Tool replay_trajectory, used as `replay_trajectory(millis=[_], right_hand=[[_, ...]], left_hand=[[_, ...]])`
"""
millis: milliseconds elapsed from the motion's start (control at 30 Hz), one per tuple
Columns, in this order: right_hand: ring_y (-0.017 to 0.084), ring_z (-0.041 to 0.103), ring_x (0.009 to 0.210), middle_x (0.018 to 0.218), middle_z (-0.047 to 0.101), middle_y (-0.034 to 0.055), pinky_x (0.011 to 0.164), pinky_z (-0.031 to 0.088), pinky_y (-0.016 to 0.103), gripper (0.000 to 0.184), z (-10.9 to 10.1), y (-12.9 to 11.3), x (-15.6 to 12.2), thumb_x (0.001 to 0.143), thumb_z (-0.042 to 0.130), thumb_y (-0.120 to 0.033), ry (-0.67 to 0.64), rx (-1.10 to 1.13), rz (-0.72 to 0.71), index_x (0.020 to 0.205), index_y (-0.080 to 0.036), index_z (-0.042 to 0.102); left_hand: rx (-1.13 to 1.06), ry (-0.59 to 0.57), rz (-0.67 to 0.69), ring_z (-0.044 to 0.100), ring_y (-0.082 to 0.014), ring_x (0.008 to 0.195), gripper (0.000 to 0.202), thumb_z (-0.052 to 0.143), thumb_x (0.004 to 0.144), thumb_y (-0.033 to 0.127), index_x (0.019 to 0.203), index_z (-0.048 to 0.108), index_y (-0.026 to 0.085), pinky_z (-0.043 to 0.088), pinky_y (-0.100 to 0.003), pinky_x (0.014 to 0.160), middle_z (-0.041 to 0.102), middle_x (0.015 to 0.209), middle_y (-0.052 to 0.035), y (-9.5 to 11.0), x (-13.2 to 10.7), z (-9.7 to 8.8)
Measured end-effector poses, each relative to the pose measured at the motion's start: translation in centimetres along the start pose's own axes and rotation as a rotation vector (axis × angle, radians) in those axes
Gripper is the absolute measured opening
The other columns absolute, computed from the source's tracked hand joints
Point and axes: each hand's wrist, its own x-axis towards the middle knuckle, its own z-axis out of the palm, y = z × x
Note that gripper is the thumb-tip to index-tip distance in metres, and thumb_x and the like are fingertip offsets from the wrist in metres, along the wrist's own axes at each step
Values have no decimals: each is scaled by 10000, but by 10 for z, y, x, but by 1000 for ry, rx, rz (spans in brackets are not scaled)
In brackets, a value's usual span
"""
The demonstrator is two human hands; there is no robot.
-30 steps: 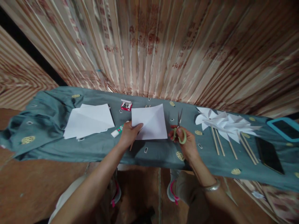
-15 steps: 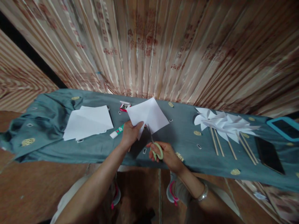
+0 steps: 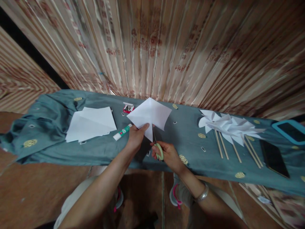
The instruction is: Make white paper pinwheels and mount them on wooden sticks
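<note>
A square sheet of white paper is pinched by its near part in my left hand, one corner pointing away from me. My right hand grips a pair of scissors by the pale green handles. The blades reach into a slit on the paper's near side, just right of my left thumb. A glue stick lies left of my left hand. Beyond it is a small open red box with shiny metal bits inside.
A stack of white paper lies to the left on the green cloth. Several paper pinwheels on sticks are at the right, beside a black phone and a blue-framed device. A curtain hangs behind.
The paper has turned in my left hand and moved slightly left, so its near flap now points toward me. The scissors stay by the slit, tilted a little differently.
</note>
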Motion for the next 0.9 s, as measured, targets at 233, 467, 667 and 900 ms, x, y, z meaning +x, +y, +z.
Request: replay_trajectory(millis=[233, 467, 667, 900], right_hand=[[87, 500, 475, 568, 609, -25, 456, 377, 205, 383, -1, 3, 3, 692, 704, -549, 15, -36, -44, 784, -179, 668], [86, 496, 470, 578, 612, -19, 449, 375, 206, 406, 0, 2, 4, 687, 697, -571, 30, -28, -42, 781, -178, 662], [77, 495, 474, 571, 597, -25, 447, 369, 196, 442, -1, 0, 5, 661, 696, -612, 30, -16, -42, 716, -177, 640], [79, 496, 466, 564, 596, -28, 453, 380, 198, 412, -2, 6, 7, 678, 705, -581, 36, -13, -56, 746, -178, 655]], left_hand=[[-1, -5, -4, 650, -188, 649, 219, 737, 611, 310, 749, 710, 142, 485, -282, 611, 743, 787, -79, -2, -2, 2], [16, -8, 0, 663, -211, 705, 176, 713, 629, 293, 760, 703, 176, 485, -292, 626, 748, 821, -58, 0, -4, 3], [15, -18, -2, 654, -200, 673, 195, 703, 646, 296, 789, 695, 162, 476, -290, 611, 741, 822, -70, -2, -5, 3], [13, -9, 3, 667, -216, 740, 188, 704, 642, 277, 801, 690, 180, 480, -285, 629, 745, 829, -57, -4, -5, 2]])
